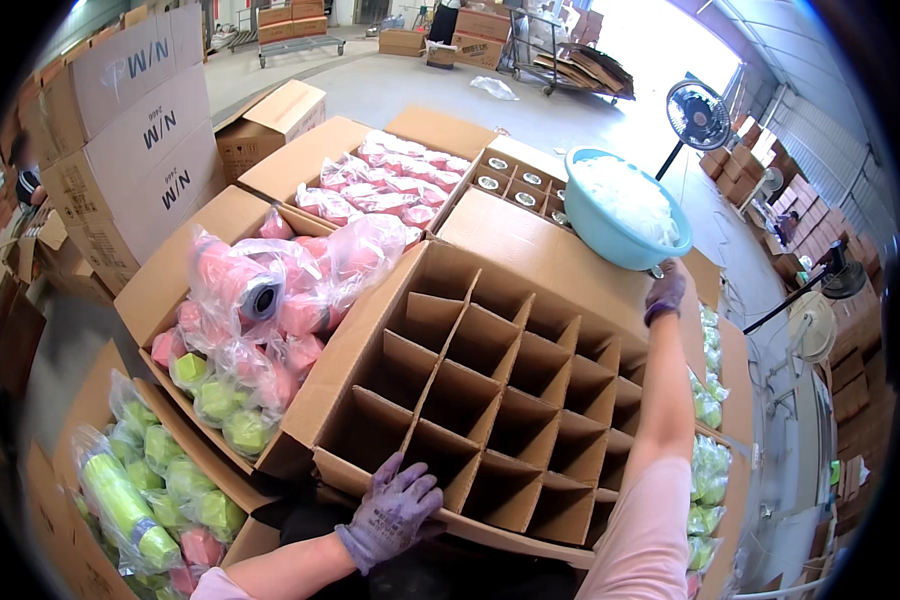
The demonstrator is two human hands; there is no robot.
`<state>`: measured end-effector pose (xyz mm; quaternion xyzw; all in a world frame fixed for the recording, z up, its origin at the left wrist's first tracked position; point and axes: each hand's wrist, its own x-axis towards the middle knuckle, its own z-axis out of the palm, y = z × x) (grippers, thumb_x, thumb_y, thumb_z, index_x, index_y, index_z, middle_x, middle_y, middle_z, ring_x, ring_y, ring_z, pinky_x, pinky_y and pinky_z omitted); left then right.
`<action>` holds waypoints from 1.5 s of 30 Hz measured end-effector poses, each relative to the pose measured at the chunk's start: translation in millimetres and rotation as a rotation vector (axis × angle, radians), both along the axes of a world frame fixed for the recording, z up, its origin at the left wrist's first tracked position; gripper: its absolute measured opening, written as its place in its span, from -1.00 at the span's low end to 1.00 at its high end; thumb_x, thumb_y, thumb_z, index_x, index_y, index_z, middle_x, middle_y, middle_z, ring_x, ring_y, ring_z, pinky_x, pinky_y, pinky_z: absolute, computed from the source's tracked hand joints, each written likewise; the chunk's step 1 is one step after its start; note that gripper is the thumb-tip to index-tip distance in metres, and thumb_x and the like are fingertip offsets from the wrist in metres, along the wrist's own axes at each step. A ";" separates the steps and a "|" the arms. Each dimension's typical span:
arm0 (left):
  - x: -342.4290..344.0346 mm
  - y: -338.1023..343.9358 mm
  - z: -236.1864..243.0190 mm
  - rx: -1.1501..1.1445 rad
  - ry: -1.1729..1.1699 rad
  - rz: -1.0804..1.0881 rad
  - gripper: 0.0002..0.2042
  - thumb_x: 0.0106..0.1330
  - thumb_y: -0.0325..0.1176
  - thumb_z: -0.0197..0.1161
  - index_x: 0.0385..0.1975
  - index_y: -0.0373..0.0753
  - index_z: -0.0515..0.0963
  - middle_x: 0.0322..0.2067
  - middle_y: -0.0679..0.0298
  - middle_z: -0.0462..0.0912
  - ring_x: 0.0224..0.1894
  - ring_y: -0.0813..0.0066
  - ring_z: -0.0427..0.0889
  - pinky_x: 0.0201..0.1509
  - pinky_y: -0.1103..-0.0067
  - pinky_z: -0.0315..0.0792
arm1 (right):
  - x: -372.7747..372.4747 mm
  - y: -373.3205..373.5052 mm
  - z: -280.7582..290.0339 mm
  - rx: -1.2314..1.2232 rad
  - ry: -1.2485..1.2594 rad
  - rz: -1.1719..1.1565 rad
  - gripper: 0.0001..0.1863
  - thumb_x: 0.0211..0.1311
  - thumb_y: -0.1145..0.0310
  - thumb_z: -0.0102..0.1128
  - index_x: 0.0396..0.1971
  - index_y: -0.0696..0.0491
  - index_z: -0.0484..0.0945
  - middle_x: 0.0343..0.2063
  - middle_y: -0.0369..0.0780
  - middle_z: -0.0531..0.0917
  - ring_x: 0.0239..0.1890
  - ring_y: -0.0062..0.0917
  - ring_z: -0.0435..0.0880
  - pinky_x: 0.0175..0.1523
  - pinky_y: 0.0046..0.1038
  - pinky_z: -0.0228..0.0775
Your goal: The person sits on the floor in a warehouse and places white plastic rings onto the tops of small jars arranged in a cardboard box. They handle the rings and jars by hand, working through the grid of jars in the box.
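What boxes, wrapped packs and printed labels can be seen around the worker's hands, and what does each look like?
Divider carton: centre, brown, empty cells; left hand on its near edge.
Pink packs: left carton, clear bags.
Green packs: lower left, clear bags.
Stacked cartons: upper left, brown, dark print.
Blue basin: beyond, white contents; right hand beneath it.

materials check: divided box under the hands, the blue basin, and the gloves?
Divided box: corrugated cardboard by the look, matte brown, slotted partitions with raw cut edges.
Blue basin: looks like moulded plastic, smooth with a slight sheen and rolled rim.
Gloves on left hand and right hand: seemingly knit fabric, purplish-grey; any coating can't be told.
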<state>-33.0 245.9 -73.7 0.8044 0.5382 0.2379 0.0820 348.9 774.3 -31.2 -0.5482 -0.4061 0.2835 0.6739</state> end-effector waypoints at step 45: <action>28.1 -219.6 313.0 0.230 -0.165 0.051 -0.68 -0.09 -0.22 0.55 -0.44 -0.28 0.62 -0.60 0.28 0.64 -0.59 0.62 0.57 -0.48 0.62 0.45 | -150.5 -630.9 -80.7 -0.030 0.514 0.809 -0.36 0.26 -0.05 0.04 0.21 0.03 0.21 0.12 -0.10 0.42 0.07 -0.28 0.50 0.16 -0.18 0.36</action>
